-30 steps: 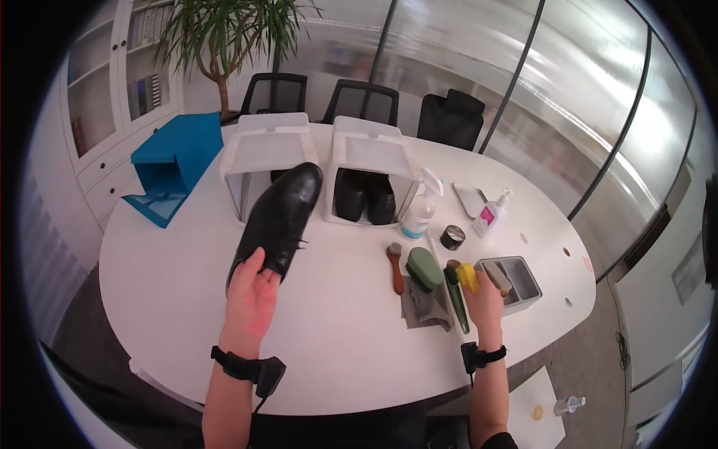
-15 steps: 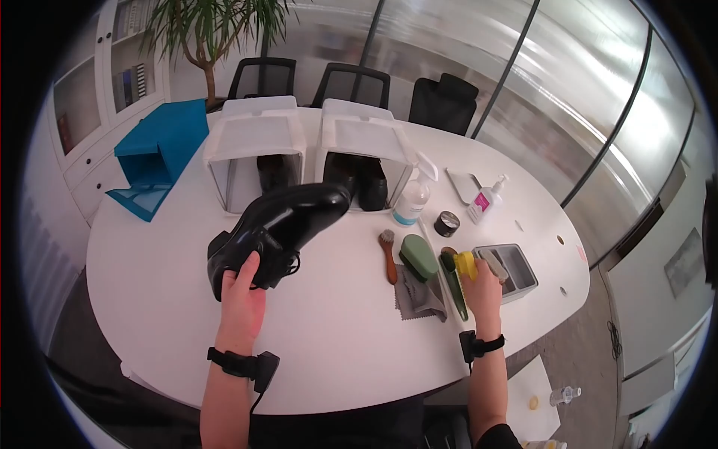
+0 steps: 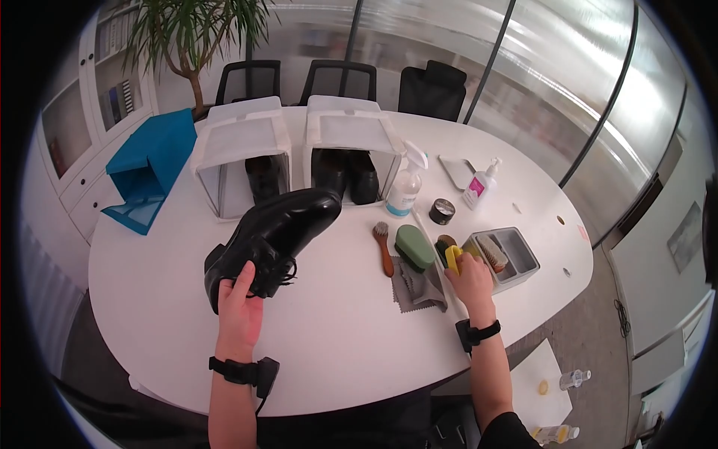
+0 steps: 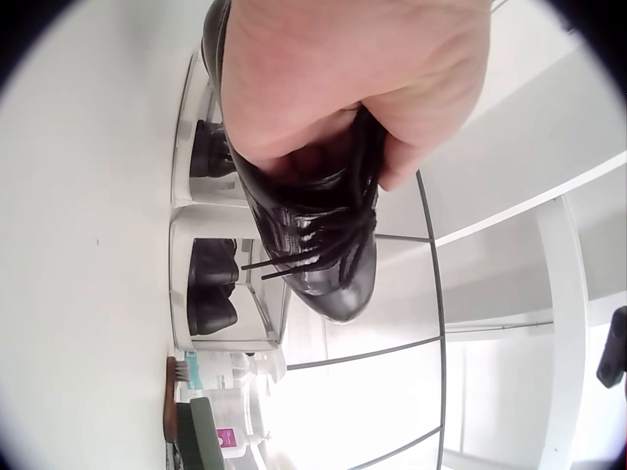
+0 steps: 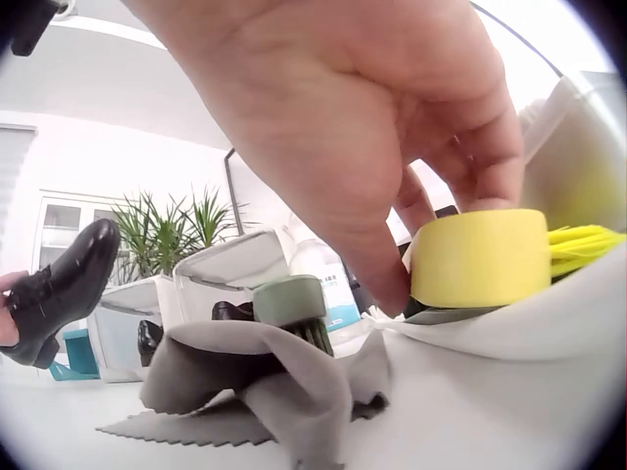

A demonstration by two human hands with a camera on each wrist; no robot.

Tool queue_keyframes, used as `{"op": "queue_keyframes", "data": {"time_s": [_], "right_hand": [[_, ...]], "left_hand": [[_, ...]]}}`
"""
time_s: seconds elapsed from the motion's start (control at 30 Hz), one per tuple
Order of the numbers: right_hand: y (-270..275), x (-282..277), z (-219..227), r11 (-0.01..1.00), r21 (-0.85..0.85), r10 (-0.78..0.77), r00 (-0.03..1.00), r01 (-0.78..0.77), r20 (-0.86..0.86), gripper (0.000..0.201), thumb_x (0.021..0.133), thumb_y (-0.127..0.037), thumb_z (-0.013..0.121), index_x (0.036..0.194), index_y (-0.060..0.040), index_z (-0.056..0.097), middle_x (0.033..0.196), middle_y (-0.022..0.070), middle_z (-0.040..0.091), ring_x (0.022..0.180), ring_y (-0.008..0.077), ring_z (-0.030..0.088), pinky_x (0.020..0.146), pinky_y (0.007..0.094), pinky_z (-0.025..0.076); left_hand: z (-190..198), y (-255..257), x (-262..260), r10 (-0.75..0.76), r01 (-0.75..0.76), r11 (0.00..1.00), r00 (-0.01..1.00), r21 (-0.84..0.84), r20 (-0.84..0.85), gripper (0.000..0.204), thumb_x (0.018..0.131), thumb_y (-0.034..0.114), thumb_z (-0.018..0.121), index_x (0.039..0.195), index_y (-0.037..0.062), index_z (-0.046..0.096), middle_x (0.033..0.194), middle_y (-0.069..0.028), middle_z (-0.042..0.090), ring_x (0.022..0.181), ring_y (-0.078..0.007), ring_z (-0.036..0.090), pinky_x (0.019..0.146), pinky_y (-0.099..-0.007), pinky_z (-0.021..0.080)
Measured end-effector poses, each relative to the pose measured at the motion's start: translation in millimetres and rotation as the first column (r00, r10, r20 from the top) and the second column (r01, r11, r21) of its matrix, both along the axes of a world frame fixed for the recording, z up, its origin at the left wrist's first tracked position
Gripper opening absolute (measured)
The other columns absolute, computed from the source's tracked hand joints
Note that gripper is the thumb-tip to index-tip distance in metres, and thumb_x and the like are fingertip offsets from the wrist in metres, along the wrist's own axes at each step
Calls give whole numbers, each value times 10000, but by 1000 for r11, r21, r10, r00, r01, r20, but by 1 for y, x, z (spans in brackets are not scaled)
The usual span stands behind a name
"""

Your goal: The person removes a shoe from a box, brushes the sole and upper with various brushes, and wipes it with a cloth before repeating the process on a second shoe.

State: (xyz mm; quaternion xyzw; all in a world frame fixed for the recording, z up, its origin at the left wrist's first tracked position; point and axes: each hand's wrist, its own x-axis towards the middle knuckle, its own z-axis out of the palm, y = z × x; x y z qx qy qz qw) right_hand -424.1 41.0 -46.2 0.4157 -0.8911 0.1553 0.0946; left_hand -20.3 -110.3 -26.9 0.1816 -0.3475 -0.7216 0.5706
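My left hand (image 3: 241, 318) holds up a black lace-up dress shoe (image 3: 273, 232), toe tilted up to the right, thumb on its outside and fingers in the opening. Its laces (image 4: 318, 240) hang loose in the left wrist view. At the table's right side my right hand (image 3: 473, 284) has thumb and fingers curled about a yellow brush (image 5: 480, 259), whose yellow bristles (image 5: 583, 245) stick out beside the box. A strip of green shows under the yellow block. Left of this hand lie a grey cloth (image 3: 415, 288) and a green brush (image 3: 414, 247).
Behind stand two clear-fronted shoe boxes (image 3: 239, 123), one with a pair of black shoes (image 3: 364, 179). A blue box (image 3: 153, 161), spray bottle (image 3: 404, 191), round tin (image 3: 442, 211), pump bottle (image 3: 481, 183), wooden brush (image 3: 383, 251) and grey divided box (image 3: 523, 258) share the table.
The shoe has turned from steeply upright to leaning right and lower, uncovering the shoe in the left box. My right hand has shifted slightly; the long green handle beside it no longer shows.
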Motion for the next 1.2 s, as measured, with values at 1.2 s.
{"op": "queue_keyframes", "data": {"time_s": [1.2], "right_hand": [[19, 42, 15, 906, -91, 418, 908, -414, 27, 213, 936, -199, 704, 1104, -71, 734, 901, 155, 722, 924, 383, 662, 811, 438, 540]], "left_hand": [[-6, 3, 3, 58, -66, 990, 996, 125, 70, 210, 997, 156, 730, 1151, 38, 649, 1130, -30, 720, 964, -90, 683, 731, -225, 510]]}}
